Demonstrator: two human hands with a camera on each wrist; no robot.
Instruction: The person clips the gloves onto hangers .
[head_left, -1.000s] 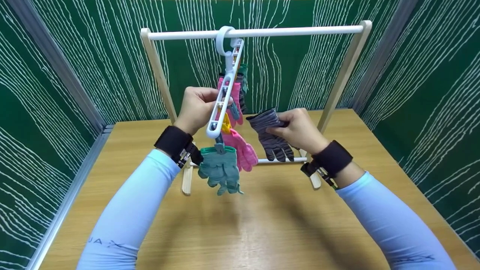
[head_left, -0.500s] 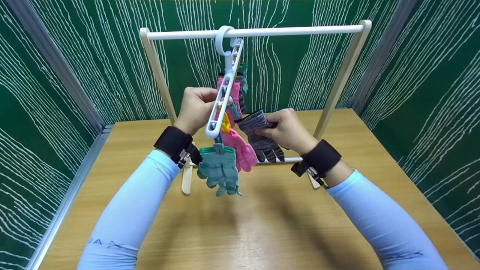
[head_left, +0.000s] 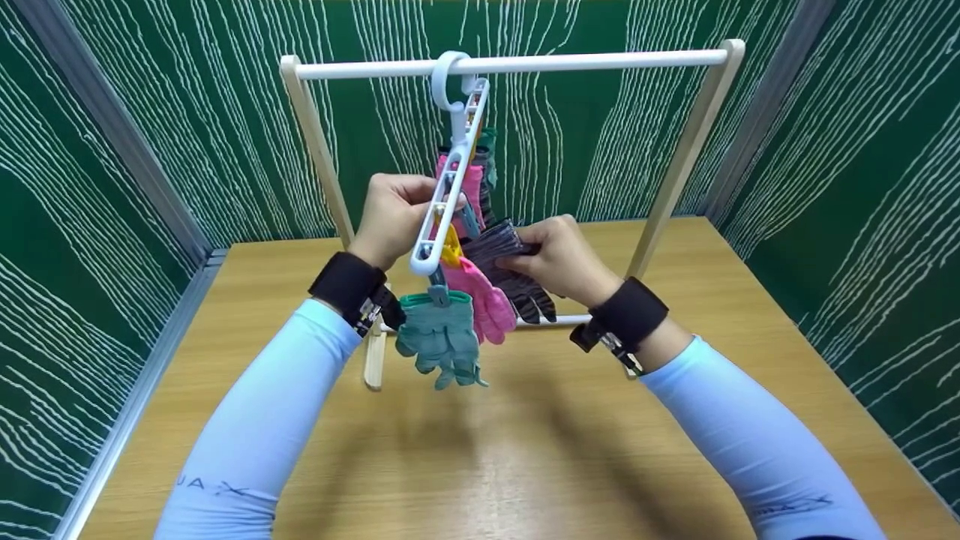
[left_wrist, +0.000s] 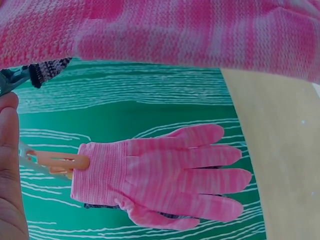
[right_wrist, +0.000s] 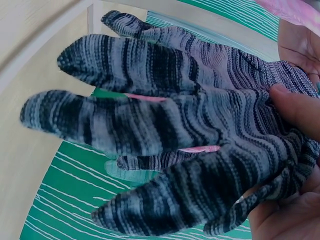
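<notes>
Holding the grey glove [head_left: 504,262] by its cuff, right hand [head_left: 559,259] has fingers and thumb curled round it, just right of the hanger [head_left: 448,187]. Glove fingers hang down, near the rack's [head_left: 690,142] low rear bar. Left hand [head_left: 394,217] pinches the hanger's lower end, fingers curled on it; hanger hooks on the top rail left of centre. Pink glove [head_left: 484,300] and teal glove [head_left: 441,337] hang clipped below. Desk [head_left: 525,450]: front half open; rack stands toward the rear edge.
</notes>
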